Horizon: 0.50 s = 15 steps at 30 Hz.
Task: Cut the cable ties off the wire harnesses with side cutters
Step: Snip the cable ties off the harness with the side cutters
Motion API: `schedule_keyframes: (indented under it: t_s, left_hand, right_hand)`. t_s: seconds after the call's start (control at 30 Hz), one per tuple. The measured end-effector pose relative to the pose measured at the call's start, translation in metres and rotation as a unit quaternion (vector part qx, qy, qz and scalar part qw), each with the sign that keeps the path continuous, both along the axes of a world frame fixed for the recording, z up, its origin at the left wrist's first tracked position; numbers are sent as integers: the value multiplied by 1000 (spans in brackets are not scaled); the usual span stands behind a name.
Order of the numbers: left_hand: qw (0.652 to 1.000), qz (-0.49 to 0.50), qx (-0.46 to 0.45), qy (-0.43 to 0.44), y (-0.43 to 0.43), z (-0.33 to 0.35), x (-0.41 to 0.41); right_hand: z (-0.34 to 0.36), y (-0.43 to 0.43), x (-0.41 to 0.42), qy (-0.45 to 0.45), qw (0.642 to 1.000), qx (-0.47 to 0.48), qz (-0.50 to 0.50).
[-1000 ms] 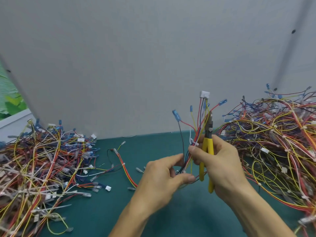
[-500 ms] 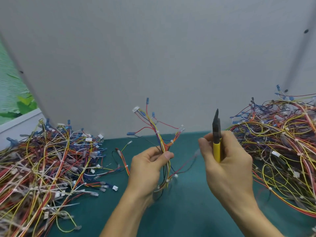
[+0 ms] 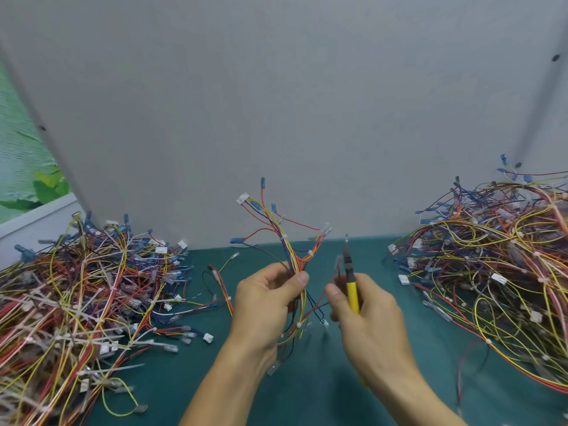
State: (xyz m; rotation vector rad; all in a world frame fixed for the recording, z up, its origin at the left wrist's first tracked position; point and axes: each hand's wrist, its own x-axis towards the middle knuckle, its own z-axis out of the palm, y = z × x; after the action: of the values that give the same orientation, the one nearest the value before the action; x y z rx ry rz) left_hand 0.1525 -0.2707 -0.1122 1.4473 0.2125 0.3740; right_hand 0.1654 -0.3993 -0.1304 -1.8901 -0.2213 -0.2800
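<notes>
My left hand [image 3: 264,305] grips a wire harness [image 3: 285,241] of red, yellow, blue and black wires with blue terminals and a white connector, held upright above the green mat. Small white cable ties sit on its strands. My right hand [image 3: 365,315] holds yellow-handled side cutters [image 3: 350,281], their dark jaws pointing up and closed, just right of the harness. A red strand of the harness runs toward the fingers of my right hand; whether they pinch it I cannot tell.
A large heap of wire harnesses [image 3: 80,302] lies on the left of the green mat [image 3: 307,395]. Another tangled heap [image 3: 498,265] fills the right side. A grey wall panel [image 3: 276,118] stands close behind. Loose wires [image 3: 219,284] lie between the left heap and my hands.
My hands separated after working together on the harness. The left hand swung the harness leftward and upright; the right hand with the cutters came back closer to it, lower than half a second ago.
</notes>
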Motion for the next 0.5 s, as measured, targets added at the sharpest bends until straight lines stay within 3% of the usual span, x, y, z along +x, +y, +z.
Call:
schedule_keyframes:
  t_s: [0.17, 0.5]
  left_hand:
    - [998, -56, -28, -5, -11, 1, -3]
    - [992, -101, -73, -25, -25, -5, -1]
  right_hand:
    - [-1, 7, -9, -75, 997, -9, 12]
    - [-7, 10, -10, -115, 993, 6, -28]
